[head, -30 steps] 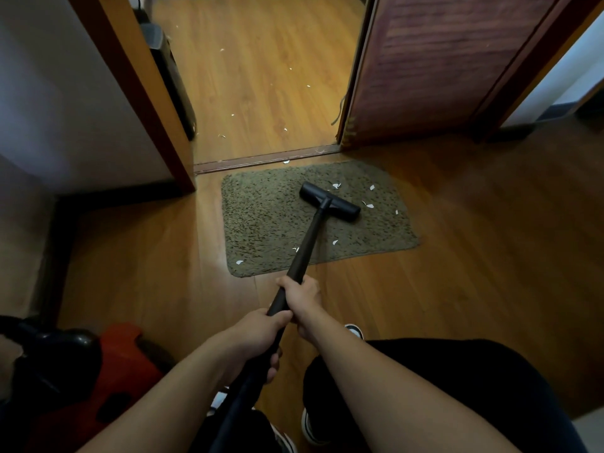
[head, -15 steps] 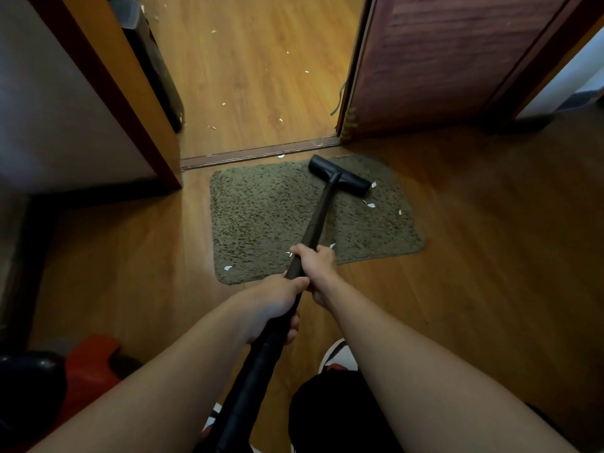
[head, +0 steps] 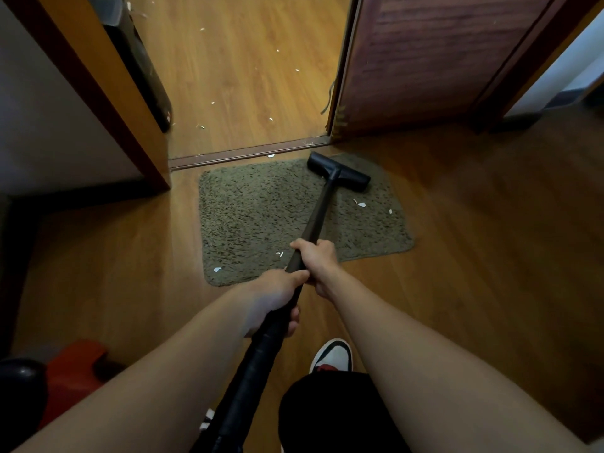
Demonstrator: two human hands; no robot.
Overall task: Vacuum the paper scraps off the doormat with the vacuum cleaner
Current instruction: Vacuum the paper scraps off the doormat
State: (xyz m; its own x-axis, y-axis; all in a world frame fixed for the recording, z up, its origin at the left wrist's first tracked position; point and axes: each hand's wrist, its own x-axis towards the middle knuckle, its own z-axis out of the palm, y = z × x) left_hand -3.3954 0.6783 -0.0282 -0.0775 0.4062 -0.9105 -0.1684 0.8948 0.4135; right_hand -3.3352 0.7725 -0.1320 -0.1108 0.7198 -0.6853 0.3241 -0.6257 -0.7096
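A shaggy olive doormat lies on the wood floor before the doorway. The black vacuum head rests on the mat's far right corner, and its black wand runs back toward me. My right hand grips the wand further forward, my left hand grips it just behind. White paper scraps lie right of the wand below the head. More scraps sit near the mat's front left edge.
An open brown door stands at the right of the doorway, with a threshold strip across it. Scraps dot the floor beyond. A dark bin stands by the left frame. The red vacuum body is at lower left, my shoe below.
The vacuum head has slid away from me, from the mat's middle to its far right corner. Both hands pushed forward with the wand. The scrap near the head's earlier spot is gone.
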